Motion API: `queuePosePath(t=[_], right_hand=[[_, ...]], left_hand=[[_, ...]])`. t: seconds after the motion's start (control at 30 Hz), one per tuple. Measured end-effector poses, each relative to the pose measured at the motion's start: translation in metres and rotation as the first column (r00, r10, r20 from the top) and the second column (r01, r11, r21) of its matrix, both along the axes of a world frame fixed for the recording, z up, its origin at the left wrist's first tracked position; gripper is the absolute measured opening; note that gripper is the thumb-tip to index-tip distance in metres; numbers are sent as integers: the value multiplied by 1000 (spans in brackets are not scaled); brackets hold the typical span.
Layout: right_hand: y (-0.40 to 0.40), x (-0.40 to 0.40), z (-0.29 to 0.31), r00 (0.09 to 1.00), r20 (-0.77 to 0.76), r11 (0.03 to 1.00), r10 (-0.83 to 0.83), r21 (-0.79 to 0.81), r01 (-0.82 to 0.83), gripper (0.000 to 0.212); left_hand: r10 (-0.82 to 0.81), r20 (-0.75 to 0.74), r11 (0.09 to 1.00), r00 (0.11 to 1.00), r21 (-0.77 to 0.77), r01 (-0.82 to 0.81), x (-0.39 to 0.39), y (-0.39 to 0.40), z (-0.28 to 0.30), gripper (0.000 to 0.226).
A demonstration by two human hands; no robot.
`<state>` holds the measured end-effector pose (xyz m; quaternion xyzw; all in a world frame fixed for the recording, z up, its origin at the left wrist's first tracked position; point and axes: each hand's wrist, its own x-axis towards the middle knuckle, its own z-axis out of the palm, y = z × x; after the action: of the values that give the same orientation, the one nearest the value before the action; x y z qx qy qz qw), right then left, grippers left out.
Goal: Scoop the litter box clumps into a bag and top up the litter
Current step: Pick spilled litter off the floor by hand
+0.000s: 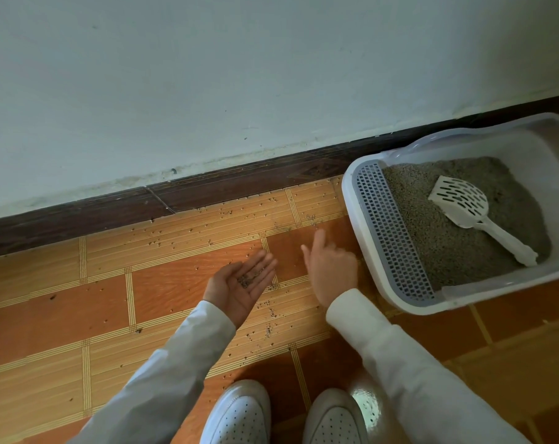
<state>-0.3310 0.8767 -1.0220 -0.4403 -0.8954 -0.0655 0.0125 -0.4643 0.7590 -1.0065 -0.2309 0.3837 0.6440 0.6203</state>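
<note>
- No text, label, brand, number or sign can be read anywhere in this view.

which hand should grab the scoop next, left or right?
Right, probably. The right hand is beside the litter box, nearest the scoop lying on the litter, and seems to hold nothing. The left hand is farther away, palm up, cupping spilled grains.

Home floor, tiles [182,283], litter box [399,283]
</note>
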Motion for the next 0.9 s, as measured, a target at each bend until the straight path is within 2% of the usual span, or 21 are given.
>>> queuePosePath(t=[0.07, 0.17, 0.27, 0.4, 0.57, 0.67, 0.77, 0.83, 0.9], right_hand=[[7, 9, -11, 997, 75, 1000, 0, 28, -3, 33], [4, 10, -21, 982, 164, 992, 93, 63, -105, 24], [0, 3, -23, 973, 186, 979, 140, 118, -164, 17], [0, -2, -22, 974, 181, 981, 137, 110, -159, 20], [-8, -5, -10, 990, 64, 991, 124, 50, -127, 19], [-35, -16, 4, 976, -98, 981, 193, 37, -190, 20], [-64, -25, 16, 956, -138, 965, 261, 14, -261, 32], [-67, -21, 19, 956, -206, 972, 208, -68, -226, 32], [-55, -7, 18, 964, -262, 984, 51, -152, -93, 26]], left_hand=[[2, 12, 1000, 1000, 11, -2, 0, -1, -1, 41], [-1, 9, 1000, 1000, 5, 1, 1, -1, 0, 42], [-3, 20, 1000, 1000, 15, 2, 3, -1, 3, 42], [-8, 23, 1000, 1000, 18, 8, 3, -1, 4, 42], [-23, 10, 1000, 1000, 4, 23, 6, -1, 4, 41], [-9, -9, 1000, 1000, -25, 9, 9, 1, 3, 38], [-25, -25, 998, 999, -50, 23, 13, 3, 5, 38], [-42, -23, 999, 999, -25, 42, 11, 3, 6, 41], [-44, -3, 999, 999, 4, 44, 8, 2, 6, 43]])
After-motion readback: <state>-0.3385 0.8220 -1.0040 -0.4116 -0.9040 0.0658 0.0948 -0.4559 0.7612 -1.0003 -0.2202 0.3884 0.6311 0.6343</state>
